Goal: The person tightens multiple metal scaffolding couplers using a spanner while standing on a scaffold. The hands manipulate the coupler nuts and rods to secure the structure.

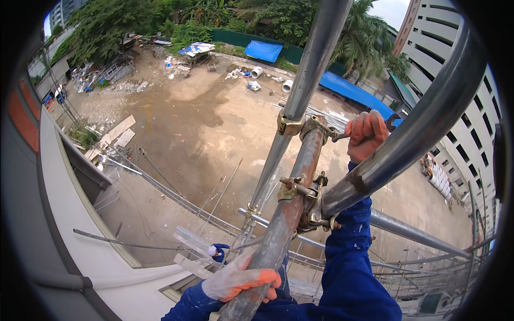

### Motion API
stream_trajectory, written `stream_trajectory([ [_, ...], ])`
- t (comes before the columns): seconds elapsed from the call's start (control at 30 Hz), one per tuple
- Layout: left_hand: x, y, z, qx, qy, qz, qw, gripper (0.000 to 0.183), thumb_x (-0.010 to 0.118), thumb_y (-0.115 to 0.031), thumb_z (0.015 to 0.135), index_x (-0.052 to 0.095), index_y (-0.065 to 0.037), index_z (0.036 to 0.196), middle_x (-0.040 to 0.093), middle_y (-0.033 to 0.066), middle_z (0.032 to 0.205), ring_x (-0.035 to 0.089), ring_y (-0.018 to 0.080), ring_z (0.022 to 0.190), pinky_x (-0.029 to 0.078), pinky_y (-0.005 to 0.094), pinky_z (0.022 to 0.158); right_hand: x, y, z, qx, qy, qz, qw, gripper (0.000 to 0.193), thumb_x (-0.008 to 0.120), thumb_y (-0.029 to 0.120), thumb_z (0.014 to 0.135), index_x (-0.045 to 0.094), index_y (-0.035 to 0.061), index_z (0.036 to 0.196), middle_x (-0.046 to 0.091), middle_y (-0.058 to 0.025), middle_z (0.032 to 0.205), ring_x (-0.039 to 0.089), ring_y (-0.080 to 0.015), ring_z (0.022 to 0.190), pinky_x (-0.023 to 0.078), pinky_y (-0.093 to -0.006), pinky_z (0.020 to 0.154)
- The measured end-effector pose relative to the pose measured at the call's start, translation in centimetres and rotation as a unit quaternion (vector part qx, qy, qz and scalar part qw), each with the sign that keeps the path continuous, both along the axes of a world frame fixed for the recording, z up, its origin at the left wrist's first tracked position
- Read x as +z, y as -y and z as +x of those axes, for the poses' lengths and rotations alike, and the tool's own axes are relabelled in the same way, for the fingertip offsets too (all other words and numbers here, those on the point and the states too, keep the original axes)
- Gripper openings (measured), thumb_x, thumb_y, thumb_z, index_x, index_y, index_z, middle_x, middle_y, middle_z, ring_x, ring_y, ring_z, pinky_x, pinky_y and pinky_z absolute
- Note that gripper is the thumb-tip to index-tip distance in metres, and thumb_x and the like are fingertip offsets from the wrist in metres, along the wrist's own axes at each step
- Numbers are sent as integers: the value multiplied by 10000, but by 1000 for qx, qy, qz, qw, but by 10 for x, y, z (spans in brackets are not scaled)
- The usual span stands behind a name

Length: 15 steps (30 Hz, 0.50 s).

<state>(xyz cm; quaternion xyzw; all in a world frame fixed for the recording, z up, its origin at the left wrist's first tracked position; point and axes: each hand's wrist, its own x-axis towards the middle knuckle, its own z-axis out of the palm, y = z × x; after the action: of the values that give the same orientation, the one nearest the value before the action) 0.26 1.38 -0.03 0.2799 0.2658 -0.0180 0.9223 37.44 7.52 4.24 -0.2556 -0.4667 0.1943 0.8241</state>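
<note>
My left hand (241, 281), in a grey and orange work glove, is wrapped round the near end of a rusty scaffold tube (281, 227). The gloved right hand (367, 136) is closed round a wrench (394, 122), whose dark open jaw sticks out past the fist. That fist is beside a scaffold clamp (313, 128) at the tube's far end, by its bolt; whether the wrench sits on the nut is hidden. Another clamp (310, 203) joins the rusty tube to a thick grey tube (412, 139) that passes over my right forearm.
An upright tube (308, 69) stands just left of the far clamp. More scaffold tubes (417, 232) run below. Far down, a person in a white helmet (217, 251) is on the scaffold. A building wall (69, 224) rises at left; muddy ground (187, 128) lies far below.
</note>
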Motion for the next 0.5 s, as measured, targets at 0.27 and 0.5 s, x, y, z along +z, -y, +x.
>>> stream_trajectory([
  [0.27,-2,-1,4,10,10,1,1000,724,659,-195,865,225,-75,1432,612,130,946,653,203,742,552,336,651,-20,-5,-15,-102,57,122,986,426,568,301,911,341,151,583,258,19,483,242,-129,419,332,-328,469],
  [0.5,4,1,2,6,-19,17,1000,604,640,-208,843,352,-64,1354,607,135,991,658,221,800,559,349,695,-1,-24,-15,-79,-37,123,989,406,553,279,926,338,155,604,295,36,501,238,-97,418,304,-289,420],
])
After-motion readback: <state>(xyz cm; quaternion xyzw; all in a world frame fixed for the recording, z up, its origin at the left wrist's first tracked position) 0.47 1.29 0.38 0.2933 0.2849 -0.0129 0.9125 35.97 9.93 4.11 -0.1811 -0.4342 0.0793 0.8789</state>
